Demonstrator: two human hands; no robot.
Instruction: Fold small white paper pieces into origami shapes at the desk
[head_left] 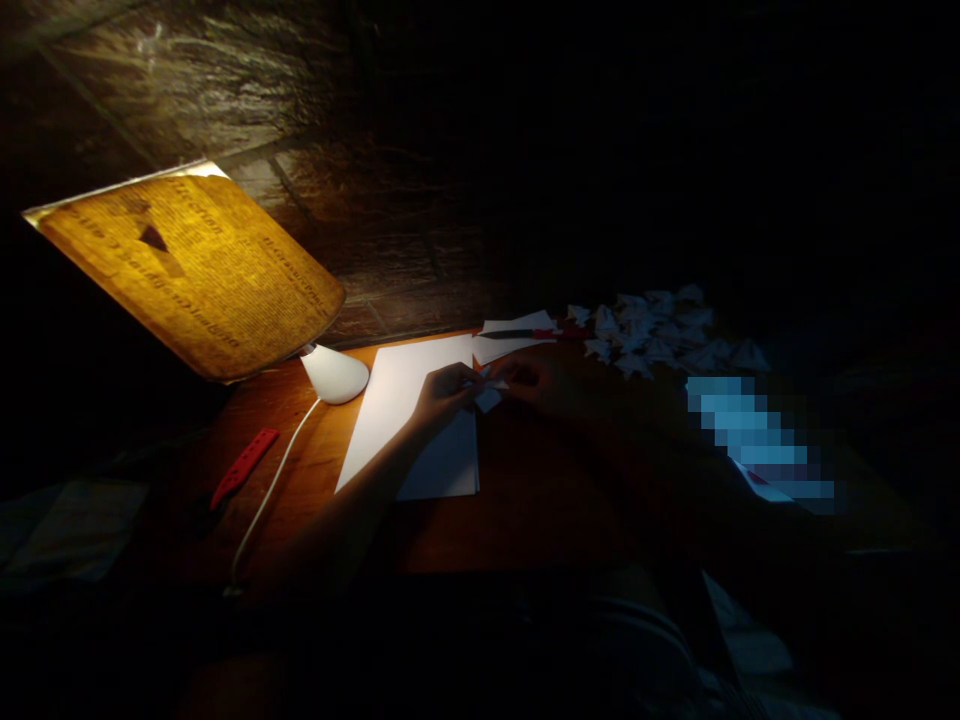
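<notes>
Folded white paper piece [490, 396], one: pinched in the fingertips of the left hand [444, 394] and the right hand [543, 386], near the right edge of the white sheets [382, 420]. Handling, as judged: light opposed grip, edges matched before any crease is pressed, points kept unbent; the right side is dim, so angling folds toward the table lamp [217, 280] helps.

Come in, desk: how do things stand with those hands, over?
Left hand and right hand at small folded paper, fingers on it. Right hand in shadow. White sheets beneath left hand; nothing visibly blocking.
</notes>
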